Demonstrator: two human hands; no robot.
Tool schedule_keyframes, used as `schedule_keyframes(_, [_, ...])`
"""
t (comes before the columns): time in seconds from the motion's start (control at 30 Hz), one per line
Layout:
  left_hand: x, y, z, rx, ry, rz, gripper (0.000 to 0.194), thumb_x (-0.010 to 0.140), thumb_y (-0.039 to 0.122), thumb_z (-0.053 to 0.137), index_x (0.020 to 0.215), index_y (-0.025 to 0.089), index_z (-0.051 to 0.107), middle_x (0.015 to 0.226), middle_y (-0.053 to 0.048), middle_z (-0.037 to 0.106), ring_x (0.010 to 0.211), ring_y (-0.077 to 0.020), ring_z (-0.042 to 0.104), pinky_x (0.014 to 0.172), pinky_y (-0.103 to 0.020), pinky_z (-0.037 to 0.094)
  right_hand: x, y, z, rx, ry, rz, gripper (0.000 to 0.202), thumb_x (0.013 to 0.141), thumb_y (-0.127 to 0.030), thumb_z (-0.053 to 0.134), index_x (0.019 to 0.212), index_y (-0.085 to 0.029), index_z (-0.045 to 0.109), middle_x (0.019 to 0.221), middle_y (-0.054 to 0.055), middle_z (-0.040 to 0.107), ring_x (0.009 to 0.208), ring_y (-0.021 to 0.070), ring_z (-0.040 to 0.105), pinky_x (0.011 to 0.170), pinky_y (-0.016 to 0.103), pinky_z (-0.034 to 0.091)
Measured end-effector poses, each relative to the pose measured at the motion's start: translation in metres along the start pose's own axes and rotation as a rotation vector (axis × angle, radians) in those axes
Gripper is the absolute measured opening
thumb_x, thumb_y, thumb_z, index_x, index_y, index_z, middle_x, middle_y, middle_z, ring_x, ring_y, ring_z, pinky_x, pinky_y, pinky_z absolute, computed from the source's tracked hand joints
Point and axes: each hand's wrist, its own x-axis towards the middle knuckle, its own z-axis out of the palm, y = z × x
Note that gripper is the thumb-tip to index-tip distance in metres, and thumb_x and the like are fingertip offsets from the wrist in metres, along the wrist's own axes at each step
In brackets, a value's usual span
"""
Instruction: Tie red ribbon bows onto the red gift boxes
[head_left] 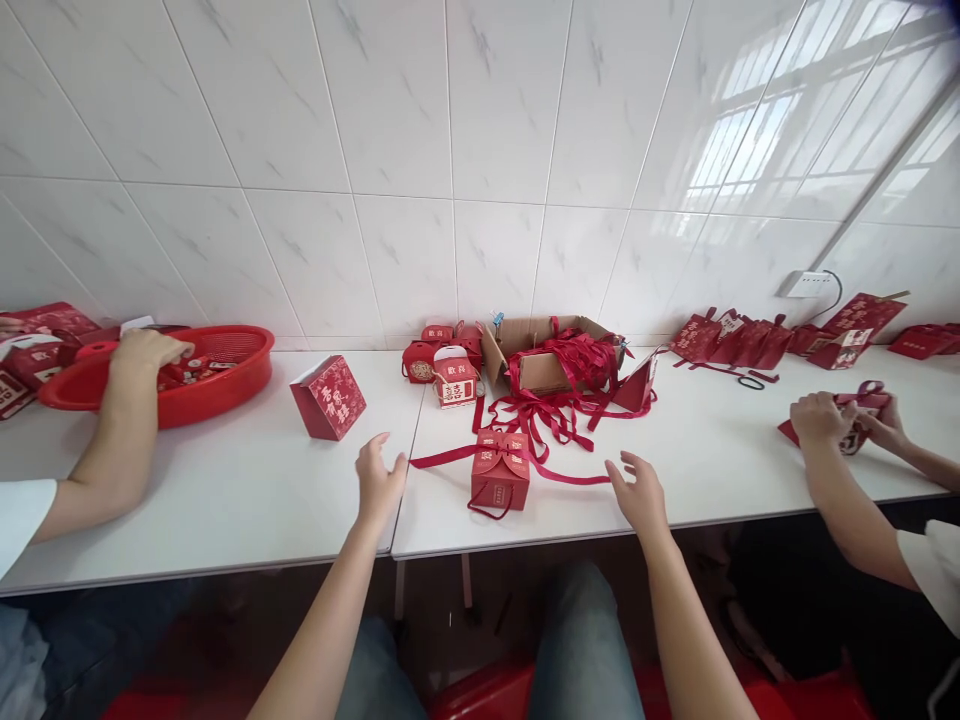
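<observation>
A small red gift box with gold characters stands on the white table in front of me. A red ribbon crosses its top, and its two ends stretch out to the left and right. My left hand is at the tip of the left end, thumb and fingers apart. At the tip of the right end is my right hand, its fingers spread. Neither hand is closed round the ribbon. A dark red cord handle hangs at the front of the box.
Behind the box, a cardboard carton spills red ribbons. Finished-looking boxes stand beside it, another box farther left. A person's hand reaches into a red basket at left. At right, a person's hands hold a box; scissors lie behind.
</observation>
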Motion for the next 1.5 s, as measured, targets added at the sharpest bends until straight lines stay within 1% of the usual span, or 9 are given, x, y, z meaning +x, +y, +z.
schedule_keyframes(0.07, [-0.008,0.023,0.011,-0.03,-0.206,0.126,0.034,0.074,0.033,0.059,0.107,0.024,0.057,0.12,-0.009,0.056,0.118,-0.027,0.049,0.099,-0.041,0.039,0.002,-0.03,0.004,0.056,-0.098,-0.088,0.047,0.079,-0.052,0.055,0.107,-0.016,0.062,0.112,0.016,0.06,0.085,0.0241,0.062,0.063,0.034,0.053])
schedule_keyframes(0.17, [-0.023,0.055,0.036,-0.155,-0.414,0.192,0.039,0.077,0.034,0.06,0.114,0.024,0.056,0.127,-0.009,0.054,0.123,-0.0268,0.046,0.103,-0.04,0.036,0.001,-0.078,0.018,0.18,-0.405,-0.271,0.049,0.079,-0.05,0.058,0.117,-0.019,0.061,0.126,0.015,0.054,0.071,0.0168,0.062,0.065,0.034,0.054])
schedule_keyframes(0.23, [-0.031,0.068,0.053,-0.243,-0.434,0.11,0.046,0.076,0.032,0.062,0.121,0.025,0.052,0.133,-0.01,0.05,0.127,-0.0273,0.044,0.104,-0.041,0.036,0.0,-0.103,0.028,0.169,-0.542,-0.374,0.058,0.077,-0.048,0.063,0.129,-0.023,0.053,0.136,0.013,0.048,0.092,0.0223,0.063,0.078,0.037,0.054])
schedule_keyframes(0.3, [-0.037,0.073,0.067,-0.306,-0.427,0.039,0.048,0.076,0.027,0.062,0.122,0.024,0.051,0.134,-0.011,0.049,0.127,-0.0275,0.043,0.104,-0.041,0.036,-0.001,-0.119,0.038,0.11,-0.627,-0.457,0.065,0.076,-0.046,0.065,0.135,-0.024,0.048,0.139,0.011,0.047,0.118,0.0285,0.052,0.095,0.043,0.046])
schedule_keyframes(0.4, [-0.041,0.072,0.078,-0.345,-0.428,-0.005,0.045,0.077,0.023,0.058,0.121,0.023,0.051,0.132,-0.012,0.05,0.125,-0.0271,0.046,0.101,-0.041,0.038,-0.001,-0.127,0.046,0.048,-0.711,-0.503,0.064,0.076,-0.041,0.066,0.135,-0.023,0.048,0.136,0.012,0.05,0.124,0.0294,0.047,0.1,0.045,0.041])
schedule_keyframes(0.53, [-0.044,0.068,0.081,-0.367,-0.422,-0.034,0.043,0.078,0.022,0.055,0.12,0.021,0.05,0.13,-0.013,0.052,0.12,-0.026,0.05,0.098,-0.04,0.042,0.0,-0.128,0.049,0.1,-0.718,-0.519,0.055,0.076,-0.033,0.065,0.128,-0.022,0.053,0.128,0.01,0.055,0.114,0.0248,0.054,0.096,0.04,0.045])
schedule_keyframes(0.87, [-0.048,0.07,0.081,-0.451,-0.393,-0.035,0.037,0.076,0.018,0.058,0.113,0.022,0.054,0.115,-0.009,0.059,0.105,-0.0219,0.058,0.091,-0.037,0.046,-0.002,-0.127,0.051,0.169,-0.69,-0.479,0.052,0.074,-0.025,0.066,0.125,-0.024,0.054,0.123,0.008,0.058,0.111,0.0242,0.055,0.095,0.04,0.044])
schedule_keyframes(1.27, [-0.05,0.074,0.082,-0.455,-0.413,-0.052,0.035,0.074,0.016,0.056,0.109,0.021,0.053,0.122,-0.009,0.055,0.117,-0.023,0.051,0.096,-0.037,0.042,-0.004,-0.123,0.059,0.157,-0.678,-0.506,0.045,0.074,-0.022,0.064,0.118,-0.025,0.059,0.11,0.007,0.056,0.1,0.021,0.057,0.087,0.036,0.048])
schedule_keyframes(1.5, [-0.052,0.078,0.079,-0.499,-0.433,-0.149,0.037,0.076,0.02,0.055,0.112,0.021,0.049,0.111,-0.009,0.059,0.096,-0.021,0.061,0.077,-0.034,0.051,-0.004,-0.126,0.054,0.136,-0.739,-0.513,0.04,0.079,-0.026,0.062,0.119,-0.028,0.058,0.112,0.007,0.054,0.098,0.0205,0.058,0.085,0.037,0.049])
